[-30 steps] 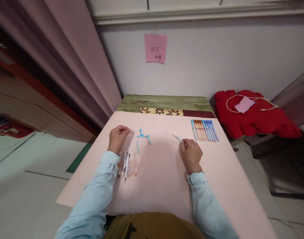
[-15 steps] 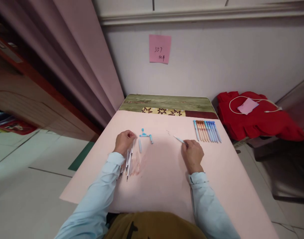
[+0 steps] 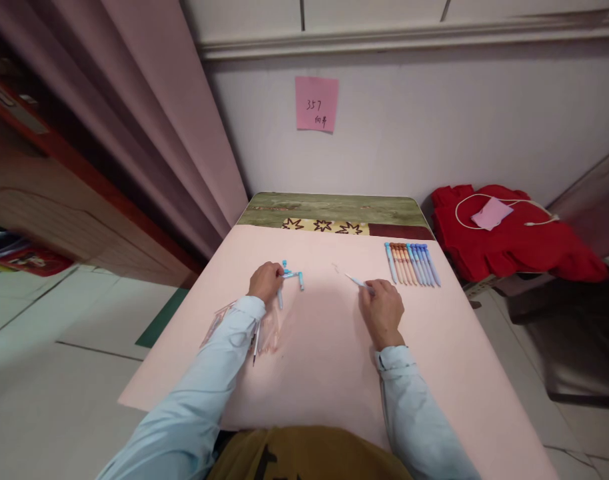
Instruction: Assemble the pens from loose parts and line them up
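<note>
My right hand is closed around a slim pale-blue pen barrel, whose white tip points up and left. At the left, my left hand has its fingertips pinched on a small bright-blue pen part. Beside it lie a blue pen piece and a small blue cap. A pale-blue tube lies just below my left fingertips. White pen refills lie partly hidden under my left forearm. A tiny thin piece, too small to name, lies between the hands.
Several finished-looking pens with blue and brown tops stand in a row at the right of the pink-covered table. Clear plastic-looking pieces lie left. Beyond the right edge is a red cloth with a white cord.
My left hand has moved right and slightly forward, from above the refills to the bright-blue pen parts. My right hand keeps its hold on the pen barrel, almost still.
</note>
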The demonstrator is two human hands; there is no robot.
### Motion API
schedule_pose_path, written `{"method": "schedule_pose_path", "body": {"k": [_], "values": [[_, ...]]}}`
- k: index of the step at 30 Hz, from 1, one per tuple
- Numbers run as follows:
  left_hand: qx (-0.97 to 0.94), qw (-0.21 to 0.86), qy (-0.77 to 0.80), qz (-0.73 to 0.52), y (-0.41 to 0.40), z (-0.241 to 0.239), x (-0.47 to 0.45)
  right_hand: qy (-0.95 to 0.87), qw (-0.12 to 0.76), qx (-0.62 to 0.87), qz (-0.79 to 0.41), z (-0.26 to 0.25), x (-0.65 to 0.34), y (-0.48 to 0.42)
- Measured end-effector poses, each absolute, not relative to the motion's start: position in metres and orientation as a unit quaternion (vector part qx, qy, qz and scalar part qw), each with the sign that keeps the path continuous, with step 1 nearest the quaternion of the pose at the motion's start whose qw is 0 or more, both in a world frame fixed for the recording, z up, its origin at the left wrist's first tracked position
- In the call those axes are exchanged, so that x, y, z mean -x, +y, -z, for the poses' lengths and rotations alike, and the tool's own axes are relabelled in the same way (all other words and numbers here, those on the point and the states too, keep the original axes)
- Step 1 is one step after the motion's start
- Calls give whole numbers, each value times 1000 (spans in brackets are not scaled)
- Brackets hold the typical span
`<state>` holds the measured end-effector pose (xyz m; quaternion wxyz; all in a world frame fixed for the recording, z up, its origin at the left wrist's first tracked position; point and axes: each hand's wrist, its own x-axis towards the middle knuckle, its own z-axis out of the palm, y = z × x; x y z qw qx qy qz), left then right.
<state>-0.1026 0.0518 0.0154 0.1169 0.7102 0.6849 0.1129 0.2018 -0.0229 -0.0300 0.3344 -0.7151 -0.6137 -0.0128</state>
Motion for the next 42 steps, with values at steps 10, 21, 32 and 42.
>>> {"method": "schedule_pose_path", "body": {"k": [10, 21, 32, 42], "values": [[-731, 121, 660, -120, 48, -25, 103, -608, 367, 704, 2, 26, -203, -23], [-529, 548, 517, -390, -22, -26, 35, -681, 491, 500, -211, 9, -157, -37], [-428, 510, 476, -575, -19, 10, -24, -647, 497, 526, -241, 21, -152, -31], [-423, 494, 471, -596, -20, 15, -17, -656, 490, 541, -193, 20, -152, -30]]}}
